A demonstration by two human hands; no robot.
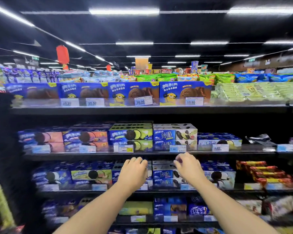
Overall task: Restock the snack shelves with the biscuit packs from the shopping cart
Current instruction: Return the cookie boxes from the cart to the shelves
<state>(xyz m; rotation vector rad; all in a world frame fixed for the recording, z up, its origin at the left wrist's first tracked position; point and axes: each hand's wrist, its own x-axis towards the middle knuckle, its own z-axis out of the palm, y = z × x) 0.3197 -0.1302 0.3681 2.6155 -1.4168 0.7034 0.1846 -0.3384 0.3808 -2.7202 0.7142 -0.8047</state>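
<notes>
No pack is held: the left hand point(134, 171) and right hand point(188, 168) are raised, fingers loosely bent and seemingly empty (the right is blurred). The blue-and-white biscuit boxes point(162, 176) are stacked between them, long axes crosswise, nearer the right hand. A dark shelf point(78, 194) is set under those boxes; the cart is unseen.

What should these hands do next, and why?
Probably draw both back and turn for another pack. The left hand and right hand appear empty, fingers loosely curled before the blue-and-white biscuit boxes on the shelf; the cart is out of view.
</notes>
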